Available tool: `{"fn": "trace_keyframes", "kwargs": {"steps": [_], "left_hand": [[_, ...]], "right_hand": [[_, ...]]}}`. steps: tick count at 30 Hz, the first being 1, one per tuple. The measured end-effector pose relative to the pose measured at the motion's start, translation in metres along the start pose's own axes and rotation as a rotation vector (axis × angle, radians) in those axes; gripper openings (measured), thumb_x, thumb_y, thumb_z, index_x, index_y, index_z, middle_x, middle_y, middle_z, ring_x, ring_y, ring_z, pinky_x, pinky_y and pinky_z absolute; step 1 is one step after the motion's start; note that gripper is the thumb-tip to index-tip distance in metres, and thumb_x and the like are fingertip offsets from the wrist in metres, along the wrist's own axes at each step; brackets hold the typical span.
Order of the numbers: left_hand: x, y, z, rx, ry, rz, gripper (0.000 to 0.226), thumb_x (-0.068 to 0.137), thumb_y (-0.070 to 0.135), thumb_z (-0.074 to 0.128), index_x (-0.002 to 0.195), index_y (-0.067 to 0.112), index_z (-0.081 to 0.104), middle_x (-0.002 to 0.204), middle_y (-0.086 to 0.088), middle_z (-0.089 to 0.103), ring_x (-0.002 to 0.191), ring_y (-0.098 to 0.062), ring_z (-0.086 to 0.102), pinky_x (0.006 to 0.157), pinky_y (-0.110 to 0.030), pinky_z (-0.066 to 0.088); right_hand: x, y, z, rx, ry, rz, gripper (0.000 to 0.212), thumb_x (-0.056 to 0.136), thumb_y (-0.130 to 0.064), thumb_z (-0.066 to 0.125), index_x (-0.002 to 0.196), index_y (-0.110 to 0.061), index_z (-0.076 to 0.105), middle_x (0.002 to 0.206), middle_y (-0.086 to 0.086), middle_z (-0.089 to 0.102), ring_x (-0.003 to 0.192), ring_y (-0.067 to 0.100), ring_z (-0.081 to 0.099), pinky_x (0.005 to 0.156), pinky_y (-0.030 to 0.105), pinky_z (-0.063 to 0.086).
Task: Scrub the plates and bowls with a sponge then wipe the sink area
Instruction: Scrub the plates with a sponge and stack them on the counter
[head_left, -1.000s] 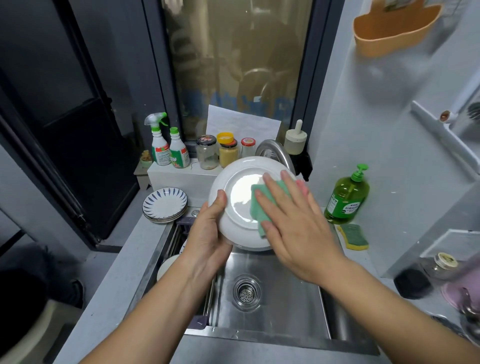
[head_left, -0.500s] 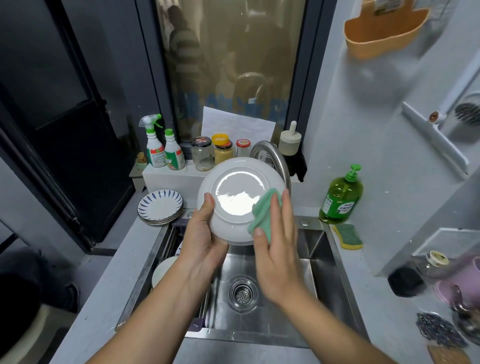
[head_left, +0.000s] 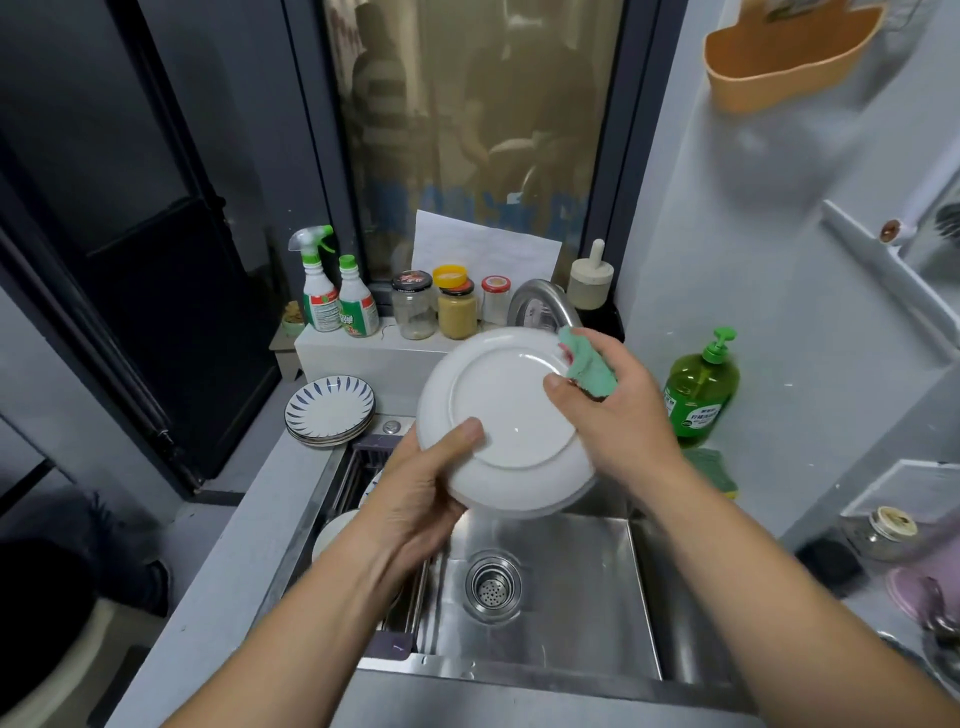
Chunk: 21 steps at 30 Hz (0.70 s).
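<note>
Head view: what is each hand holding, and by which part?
Left hand grips the white plate at its lower-left rim, thumb on the base. Right hand holds the bunched green cloth at the plate's upper-right rim.

Glossy plate (head_left: 511, 410), brushed metal sink (head_left: 571, 587), seemingly cloth-like sponge (head_left: 589, 364)

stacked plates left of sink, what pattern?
White with dark blue radiating strokes round the rim, on the top plate of the stacked plates; the head view shows it.

Plate (head_left: 511, 415) w/ cloth (head_left: 587, 361), over sink (head_left: 571, 597)
</note>
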<state>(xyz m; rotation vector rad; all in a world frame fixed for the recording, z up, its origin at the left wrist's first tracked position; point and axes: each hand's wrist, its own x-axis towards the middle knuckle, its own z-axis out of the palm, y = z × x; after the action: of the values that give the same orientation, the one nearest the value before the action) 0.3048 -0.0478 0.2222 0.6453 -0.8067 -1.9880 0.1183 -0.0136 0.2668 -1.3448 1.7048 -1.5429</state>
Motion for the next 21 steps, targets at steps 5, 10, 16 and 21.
{"fn": "trace_keyframes", "kwargs": {"steps": [5,10,16,21], "left_hand": [[0.015,0.025,-0.012,0.229,-0.065,-0.167,0.082,0.067,0.02,0.091,0.139,0.0,0.057,0.136,-0.032,0.061,0.113,-0.041,0.066,0.094,-0.048,0.058],[0.028,0.012,-0.009,0.16,0.133,-0.139,0.051,0.084,0.01,0.074,0.132,0.002,0.063,0.122,-0.026,0.07,0.099,-0.036,0.072,0.081,-0.045,0.062],[0.037,-0.005,-0.005,-0.134,0.378,-0.087,0.037,0.096,0.021,0.064,0.13,0.007,0.064,0.11,-0.017,0.077,0.101,-0.035,0.075,0.088,-0.053,0.058],[0.037,-0.016,-0.005,-0.29,0.389,-0.101,0.035,0.097,0.027,0.063,0.12,0.001,0.065,0.109,-0.025,0.075,0.112,-0.043,0.067,0.108,-0.06,0.046]], "right_hand": [[0.013,-0.018,-0.027,-0.083,-0.476,0.057,0.052,0.083,-0.012,0.08,0.131,-0.024,0.062,0.11,-0.014,0.07,0.09,-0.006,0.066,0.076,0.009,0.048],[0.006,0.003,-0.01,-0.108,-0.271,0.071,0.041,0.091,-0.028,0.071,0.131,-0.033,0.06,0.124,-0.015,0.064,0.112,0.004,0.062,0.097,0.026,0.048],[-0.061,0.046,0.045,-0.204,-0.137,-0.07,0.059,0.102,-0.043,0.026,0.157,-0.033,0.006,0.165,-0.02,-0.012,0.151,-0.002,-0.007,0.122,0.022,0.002],[-0.093,0.059,0.071,-0.212,-0.189,-0.182,0.06,0.102,-0.033,0.028,0.151,-0.039,-0.006,0.159,-0.021,-0.032,0.15,-0.003,-0.014,0.119,0.016,0.006]]}}
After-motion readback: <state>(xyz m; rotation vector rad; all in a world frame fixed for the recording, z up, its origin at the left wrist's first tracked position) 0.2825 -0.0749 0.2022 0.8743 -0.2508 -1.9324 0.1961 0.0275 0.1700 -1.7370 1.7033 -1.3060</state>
